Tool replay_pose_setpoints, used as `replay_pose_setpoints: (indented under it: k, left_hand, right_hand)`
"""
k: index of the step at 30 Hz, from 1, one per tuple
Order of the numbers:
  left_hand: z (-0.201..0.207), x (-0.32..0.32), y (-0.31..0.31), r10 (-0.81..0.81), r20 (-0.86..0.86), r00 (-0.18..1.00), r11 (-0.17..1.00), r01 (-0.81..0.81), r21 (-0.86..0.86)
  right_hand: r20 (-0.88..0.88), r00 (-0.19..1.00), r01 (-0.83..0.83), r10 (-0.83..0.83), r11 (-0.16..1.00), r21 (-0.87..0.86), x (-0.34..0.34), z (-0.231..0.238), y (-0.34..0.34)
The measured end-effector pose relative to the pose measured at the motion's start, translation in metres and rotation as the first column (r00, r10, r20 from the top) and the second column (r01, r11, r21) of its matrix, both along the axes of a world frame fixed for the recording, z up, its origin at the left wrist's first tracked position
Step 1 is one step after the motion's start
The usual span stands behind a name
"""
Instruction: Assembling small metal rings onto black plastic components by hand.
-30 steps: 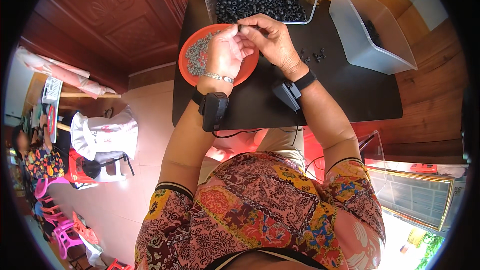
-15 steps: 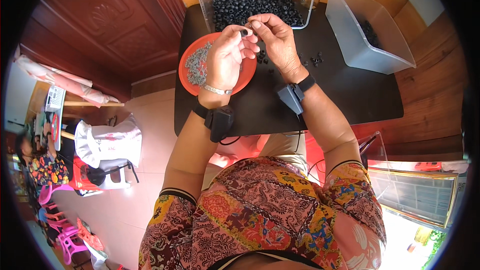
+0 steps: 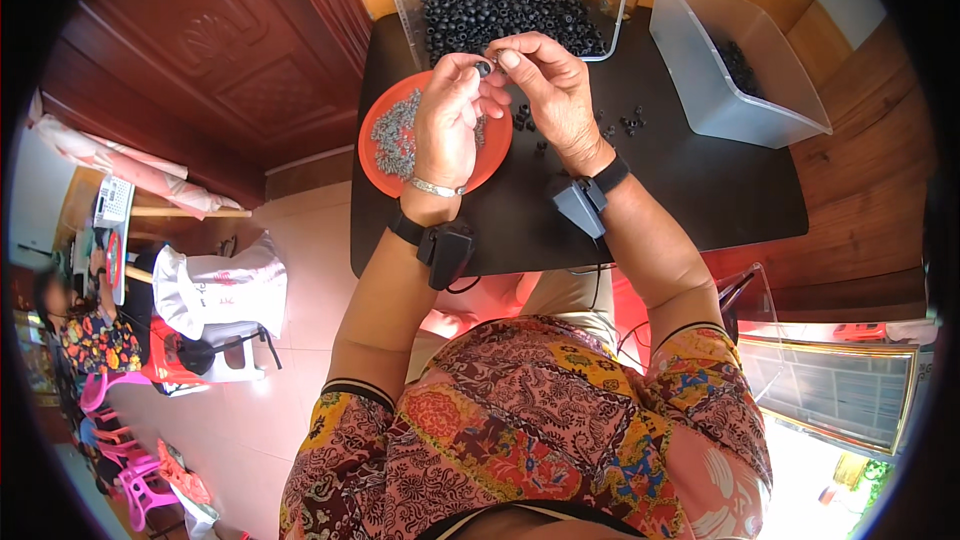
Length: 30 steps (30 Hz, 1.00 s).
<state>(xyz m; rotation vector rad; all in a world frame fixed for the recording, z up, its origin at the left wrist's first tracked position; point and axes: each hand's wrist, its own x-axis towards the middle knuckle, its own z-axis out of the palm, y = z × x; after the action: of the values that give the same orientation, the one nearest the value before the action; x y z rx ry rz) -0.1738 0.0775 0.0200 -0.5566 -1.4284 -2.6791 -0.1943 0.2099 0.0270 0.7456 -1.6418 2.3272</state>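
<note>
"What is the left hand (image 3: 447, 125) holding?"

"A small black round piece (image 3: 483, 69), smooth, with a ring-like end, pinched between thumb and forefinger, just above the far right rim of the round, shallow orange plastic bowl (image 3: 490, 164)."

"And the right hand (image 3: 555, 90)?"

"Thumb and forefinger pressed together right beside that piece, up and to the right of the bowl. There seems to be something tiny at the tips; I cannot tell what."

"What's in the bowl?"

"A loose, grainy spread of small grey bits (image 3: 395, 135). Beyond it, a clear, straight-walled plastic box (image 3: 612, 48) holds a heap of knobbly, hollow black pieces (image 3: 510, 18)."

"Any change?"

"A second ago the fingers mostly hid the pinched piece; now its round face shows. Some loose black pieces (image 3: 523, 120) right of the bowl, then covered by the right hand, have come into sight."

"And the surroundings?"

"The bowl stands on a dark, flat table (image 3: 680, 200) with rounded corners. Well to its right is a frosted plastic box (image 3: 735, 120); to its left, a carved red-brown door (image 3: 190, 50) and pale tiled floor (image 3: 310, 290)."
</note>
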Motion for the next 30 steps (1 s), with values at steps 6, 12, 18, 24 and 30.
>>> replay_pose_setpoints:
  k: [6,12,18,24,30]
  left_hand:
    - [-0.010,-0.006,-0.005,-0.091,0.012,0.996,0.994,0.091,0.060]
    - [-0.006,-0.004,-0.001,-0.146,0.156,0.977,0.982,0.125,0.139]
    - [-0.007,-0.006,-0.004,-0.143,0.154,0.978,0.989,0.135,0.064]
    - [-0.014,-0.011,-0.007,-0.181,0.218,0.959,0.973,0.143,0.180]
    - [-0.012,-0.010,-0.003,-0.120,0.297,0.947,0.972,0.051,0.228]
  right_hand:
    - [-0.206,0.971,0.159,-0.123,0.973,0.168,-0.002,0.000,-0.002]
    - [-0.386,0.891,0.357,-0.237,0.893,0.275,0.000,0.001,-0.003]
    - [-0.303,0.933,0.287,-0.193,0.908,0.305,0.003,0.004,0.000]
    - [-0.415,0.893,0.340,-0.175,0.866,0.366,-0.003,0.002,0.001]
    - [-0.639,0.732,0.560,-0.234,0.741,0.370,0.000,0.003,-0.005]
